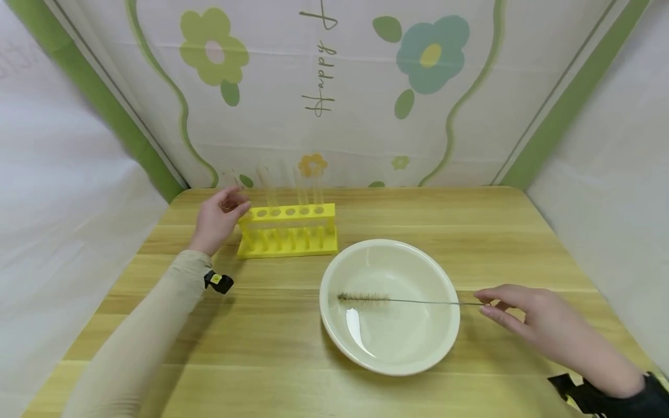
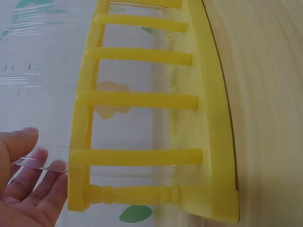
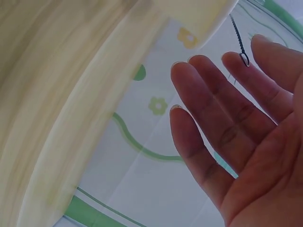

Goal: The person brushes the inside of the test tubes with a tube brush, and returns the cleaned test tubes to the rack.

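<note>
Near the right edge of the bench [image 1: 272, 342], the right hand [image 1: 543, 325] keeps loose, parted fingers about the looped wire end of a bristly brush [image 1: 364, 298]. This brush lies across a round, glossy cream bowl [image 1: 389, 369]. Farther, toward the back left corner, the left hand [image 1: 216, 219] curls round a clear tube [image 1: 236, 181] at the end of a yellow plastic rack [image 1: 287, 251]. Behind stands creased, flower-printed cloth [image 1: 355, 133].

Looks like a lab-style booth, with a creased white flower-printed sheet [image 1: 355, 130] far, pale wood-grain table [image 1: 261, 331] and yellow plastic test-tube rack [image 1: 287, 249] far left.
</note>
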Demonstrator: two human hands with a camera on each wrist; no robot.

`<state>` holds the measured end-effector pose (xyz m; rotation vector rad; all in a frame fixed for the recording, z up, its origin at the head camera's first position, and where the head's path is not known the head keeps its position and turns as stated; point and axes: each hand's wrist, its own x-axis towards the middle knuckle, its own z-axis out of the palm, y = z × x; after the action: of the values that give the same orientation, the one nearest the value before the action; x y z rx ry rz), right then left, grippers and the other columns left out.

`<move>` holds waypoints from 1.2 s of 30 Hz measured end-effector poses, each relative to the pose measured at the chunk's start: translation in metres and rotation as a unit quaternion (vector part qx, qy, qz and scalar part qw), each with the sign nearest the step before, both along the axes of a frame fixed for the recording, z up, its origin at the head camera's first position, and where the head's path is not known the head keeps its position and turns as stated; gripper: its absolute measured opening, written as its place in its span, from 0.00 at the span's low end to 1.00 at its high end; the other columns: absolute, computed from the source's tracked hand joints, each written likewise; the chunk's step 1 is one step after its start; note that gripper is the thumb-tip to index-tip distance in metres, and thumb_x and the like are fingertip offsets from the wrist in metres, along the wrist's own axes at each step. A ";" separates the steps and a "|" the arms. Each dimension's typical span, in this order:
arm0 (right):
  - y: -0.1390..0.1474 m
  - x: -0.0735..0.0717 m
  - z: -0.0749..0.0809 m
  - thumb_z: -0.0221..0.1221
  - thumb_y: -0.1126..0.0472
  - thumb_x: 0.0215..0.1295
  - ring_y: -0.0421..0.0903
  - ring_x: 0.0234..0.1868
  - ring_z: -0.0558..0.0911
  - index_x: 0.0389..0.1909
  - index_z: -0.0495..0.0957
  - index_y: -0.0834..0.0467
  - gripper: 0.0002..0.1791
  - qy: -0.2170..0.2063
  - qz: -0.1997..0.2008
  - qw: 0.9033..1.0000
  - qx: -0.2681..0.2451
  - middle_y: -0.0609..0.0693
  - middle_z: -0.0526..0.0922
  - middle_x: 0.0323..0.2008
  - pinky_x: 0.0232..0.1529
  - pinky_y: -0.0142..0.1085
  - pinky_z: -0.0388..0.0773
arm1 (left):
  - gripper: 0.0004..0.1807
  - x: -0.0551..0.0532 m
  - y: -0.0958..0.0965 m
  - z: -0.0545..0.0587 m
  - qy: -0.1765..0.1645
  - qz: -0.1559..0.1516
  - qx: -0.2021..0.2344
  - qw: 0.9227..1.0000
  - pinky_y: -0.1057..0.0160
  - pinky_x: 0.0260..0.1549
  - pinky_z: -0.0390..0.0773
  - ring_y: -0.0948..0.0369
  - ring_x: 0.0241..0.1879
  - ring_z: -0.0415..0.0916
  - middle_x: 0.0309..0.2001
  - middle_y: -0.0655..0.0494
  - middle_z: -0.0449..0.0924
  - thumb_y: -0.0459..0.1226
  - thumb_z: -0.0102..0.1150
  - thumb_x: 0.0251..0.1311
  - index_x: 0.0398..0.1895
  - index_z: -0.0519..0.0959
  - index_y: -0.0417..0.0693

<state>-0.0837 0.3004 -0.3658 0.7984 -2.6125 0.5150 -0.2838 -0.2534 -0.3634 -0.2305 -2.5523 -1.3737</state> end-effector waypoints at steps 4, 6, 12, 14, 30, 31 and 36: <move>-0.001 -0.001 -0.004 0.74 0.64 0.49 0.30 0.32 0.80 0.45 0.85 0.51 0.20 0.015 0.017 1.000 -0.007 0.38 0.86 0.37 0.29 0.20 0.69 | 0.24 -0.001 0.002 -0.002 0.006 0.001 0.013 1.000 0.70 0.45 0.78 0.58 0.50 0.78 0.51 0.49 0.80 0.41 0.61 0.67 0.66 0.73 0.49; -0.002 -0.002 -0.006 0.71 0.58 0.56 0.31 0.31 0.81 0.44 0.86 0.52 0.14 0.032 0.032 0.999 -0.011 0.39 0.87 0.36 0.29 0.20 0.71 | 0.24 -0.001 0.003 -0.003 0.003 0.000 0.020 1.000 0.71 0.44 0.78 0.58 0.49 0.78 0.51 0.49 0.80 0.41 0.61 0.67 0.65 0.74 0.49; -0.009 -0.004 -0.008 0.42 0.40 0.77 0.39 0.28 0.84 0.39 0.86 0.55 0.29 0.123 0.050 0.991 0.013 0.43 0.87 0.31 0.25 0.26 0.76 | 0.24 -0.002 0.004 -0.003 -0.004 -0.004 0.032 0.999 0.71 0.45 0.78 0.58 0.50 0.78 0.51 0.49 0.80 0.41 0.61 0.67 0.65 0.74 0.50; -0.013 -0.002 -0.006 0.40 0.41 0.78 0.38 0.26 0.83 0.38 0.86 0.55 0.30 0.150 0.042 0.987 0.027 0.41 0.85 0.29 0.23 0.29 0.76 | 0.24 -0.002 0.004 -0.003 -0.003 -0.003 0.030 1.000 0.70 0.45 0.78 0.58 0.50 0.78 0.51 0.49 0.80 0.42 0.61 0.67 0.65 0.74 0.50; -0.047 0.011 0.020 0.34 0.79 0.71 0.42 0.18 0.59 0.45 0.81 0.67 0.24 0.290 0.103 0.938 0.158 0.51 0.63 0.22 0.15 0.29 0.54 | 0.22 -0.002 -0.004 0.019 0.096 0.029 0.114 0.988 0.71 0.44 0.78 0.63 0.45 0.80 0.46 0.53 0.82 0.40 0.65 0.62 0.60 0.78 0.48; -0.047 0.011 0.021 0.34 0.79 0.71 0.44 0.18 0.61 0.45 0.80 0.68 0.23 0.292 0.104 0.937 0.163 0.51 0.63 0.22 0.15 0.30 0.55 | 0.22 -0.001 -0.005 0.024 0.103 0.027 0.129 0.986 0.71 0.44 0.79 0.62 0.44 0.80 0.46 0.53 0.82 0.39 0.65 0.62 0.59 0.78 0.48; -0.044 0.013 0.021 0.32 0.77 0.71 0.41 0.17 0.55 0.44 0.77 0.68 0.22 0.274 0.089 0.934 0.209 0.50 0.59 0.20 0.18 0.28 0.49 | 0.20 0.007 -0.010 0.049 0.145 0.020 0.213 0.966 0.71 0.41 0.80 0.59 0.39 0.81 0.42 0.51 0.83 0.32 0.68 0.58 0.55 0.81 0.44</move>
<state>-0.0708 0.2559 -0.3448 1.1263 -2.1468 -0.2181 -0.2764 -0.2634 -0.3143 -0.2765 -1.9642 -1.6884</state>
